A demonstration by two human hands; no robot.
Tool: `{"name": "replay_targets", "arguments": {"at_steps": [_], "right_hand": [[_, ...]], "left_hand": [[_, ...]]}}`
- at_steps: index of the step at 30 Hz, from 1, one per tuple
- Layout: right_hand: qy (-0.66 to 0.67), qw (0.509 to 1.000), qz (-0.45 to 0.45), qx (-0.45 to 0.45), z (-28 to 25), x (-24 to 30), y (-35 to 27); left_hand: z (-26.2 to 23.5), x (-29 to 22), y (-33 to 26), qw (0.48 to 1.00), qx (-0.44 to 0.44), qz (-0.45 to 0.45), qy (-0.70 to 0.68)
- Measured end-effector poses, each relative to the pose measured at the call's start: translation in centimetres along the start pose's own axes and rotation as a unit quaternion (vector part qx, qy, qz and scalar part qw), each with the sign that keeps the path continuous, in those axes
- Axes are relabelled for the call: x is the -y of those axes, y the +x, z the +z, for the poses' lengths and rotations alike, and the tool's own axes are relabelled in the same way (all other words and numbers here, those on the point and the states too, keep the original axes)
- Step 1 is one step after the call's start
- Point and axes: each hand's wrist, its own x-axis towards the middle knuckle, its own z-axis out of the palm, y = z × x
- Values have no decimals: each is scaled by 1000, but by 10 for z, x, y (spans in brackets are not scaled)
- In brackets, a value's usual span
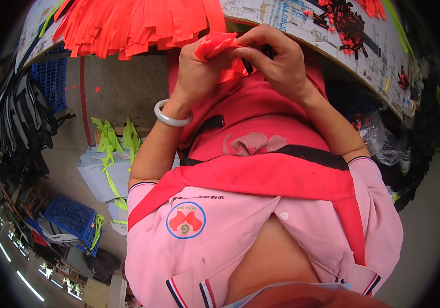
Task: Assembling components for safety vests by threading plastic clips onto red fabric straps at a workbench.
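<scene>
My left hand (199,72) is closed round a folded bundle of bright orange-red fabric strip (216,46), held in front of the apron at the table's near edge. Thumb and forefinger of my right hand (279,61) pinch together at the bundle's right end. A small dark piece shows just below those fingers, too hidden to name. Many flat orange-red strips (143,23) lie side by side on the table (261,9), their ends hanging over its edge just beyond my left hand. More of the same fabric shows below my hands, against the red apron (261,123).
Small black and red pieces (347,25) are heaped on the table's right side. Black straps (17,123) hang at the left, near a blue crate (49,77). Yellow-green strips (109,141) lie over pale sheets (96,172). A clear plastic bag (379,136) sits at the right.
</scene>
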Motion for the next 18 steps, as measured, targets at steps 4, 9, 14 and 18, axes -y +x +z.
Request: {"name": "replay_targets", "arguments": {"at_steps": [4, 9, 14, 18], "right_hand": [[69, 997, 0, -26, 5, -5, -3], [68, 997, 19, -19, 4, -5, -4], [38, 999, 1, 4, 4, -6, -3], [18, 1000, 12, 16, 3, -2, -1]], "left_hand": [[-1, 0, 0, 998, 17, -38, -54], [-6, -2, 3, 997, 42, -50, -49], [-8, 4, 0, 996, 46, -40, -62], [-9, 1, 0, 997, 53, -29, -53]]}}
